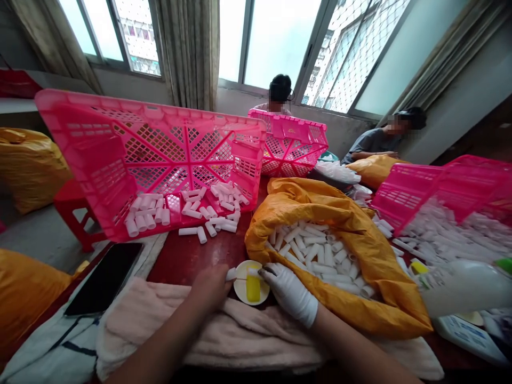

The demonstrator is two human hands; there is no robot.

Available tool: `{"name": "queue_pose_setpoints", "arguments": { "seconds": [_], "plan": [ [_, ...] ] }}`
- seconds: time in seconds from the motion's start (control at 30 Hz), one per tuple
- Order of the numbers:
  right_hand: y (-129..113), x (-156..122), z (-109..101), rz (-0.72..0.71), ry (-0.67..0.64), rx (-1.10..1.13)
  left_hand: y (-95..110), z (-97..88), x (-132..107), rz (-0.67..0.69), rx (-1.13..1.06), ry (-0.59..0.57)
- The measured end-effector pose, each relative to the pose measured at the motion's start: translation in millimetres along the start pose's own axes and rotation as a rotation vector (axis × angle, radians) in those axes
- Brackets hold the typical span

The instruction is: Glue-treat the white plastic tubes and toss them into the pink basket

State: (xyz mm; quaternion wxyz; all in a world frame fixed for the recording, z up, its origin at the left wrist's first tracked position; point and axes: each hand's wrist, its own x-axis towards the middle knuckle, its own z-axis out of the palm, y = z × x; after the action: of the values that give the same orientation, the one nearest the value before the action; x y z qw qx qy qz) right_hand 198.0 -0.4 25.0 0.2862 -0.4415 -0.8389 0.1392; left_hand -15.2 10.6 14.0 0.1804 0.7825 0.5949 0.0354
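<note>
My bare left hand (pixel 212 288) grips a short white plastic tube (pixel 231 274) just left of a small white dish (pixel 241 291). A yellow sponge (pixel 253 288) lies in the dish. My right hand (pixel 288 293), in a white glove, pinches a small white tube (pixel 253 272) above the dish. Just behind that glove, an orange woven sack (pixel 340 266) lies open, holding many loose white tubes (pixel 316 250). A tilted pink plastic crate (pixel 148 160) at the far left has more tubes (pixel 208 213) spilling toward the table.
A black phone (pixel 104 278) lies on white cloth at left, and a pink towel (pixel 200 330) lies under my forearms. A plastic bottle (pixel 464 285) stands at right beside another pink crate (pixel 436 186). Two co-workers (pixel 376 141) sit beyond, near the windows.
</note>
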Motion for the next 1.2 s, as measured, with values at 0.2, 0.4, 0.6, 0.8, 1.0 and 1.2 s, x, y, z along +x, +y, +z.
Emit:
{"name": "queue_pose_setpoints", "arguments": {
  "seconds": [0.2, 0.4, 0.6, 0.8, 1.0, 1.2],
  "plan": [
    [0.7, -14.9, -1.2, -0.034, -0.084, -0.182, -1.1, 1.2, -1.5, -0.007, 0.013, -0.004],
    [-4.9, -19.4, -4.5, -0.141, -0.150, -0.214, 0.6, -0.3, -2.4, -0.006, 0.028, -0.012],
    [-8.8, -23.9, -3.0, -0.157, -0.186, -0.332, 0.5, 0.5, -3.4, 0.006, 0.020, 0.024],
    [-13.4, -30.0, -2.2, -0.163, -0.124, -0.357, -0.2, 0.6, -4.5, 0.020, 0.027, 0.033],
    [-32.4, -33.4, 2.4, -0.094, -0.192, -0.161, -0.5, 1.9, -3.1, -0.003, 0.026, 0.030],
    [-29.2, -34.2, 9.1, -0.070, 0.041, 0.301, 1.0, 1.0, -4.7, -0.014, 0.018, 0.059]
  ]
}}
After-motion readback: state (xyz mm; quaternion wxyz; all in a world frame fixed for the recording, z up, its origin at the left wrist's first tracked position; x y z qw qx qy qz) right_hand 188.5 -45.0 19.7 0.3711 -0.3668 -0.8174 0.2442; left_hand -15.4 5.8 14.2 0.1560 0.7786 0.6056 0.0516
